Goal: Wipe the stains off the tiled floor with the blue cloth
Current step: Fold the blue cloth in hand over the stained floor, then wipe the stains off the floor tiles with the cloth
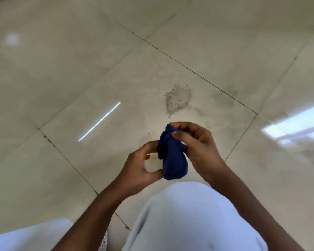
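A dark blue cloth (172,156) hangs bunched in the air above the tiled floor (80,69). My right hand (198,142) pinches its top edge between thumb and fingers. My left hand (141,165) touches the cloth's lower left side with thumb and fingertips, curled around an empty gap. On the tile just beyond my hands lies a grey speckled stain (178,98). A fainter smudge (225,98) sits to its right, by the grout line.
My knee in pale trousers (194,220) fills the bottom middle, with more pale fabric (34,236) at the bottom left. Dark grout lines cross the glossy beige tiles. Light reflections shine at the left and right.
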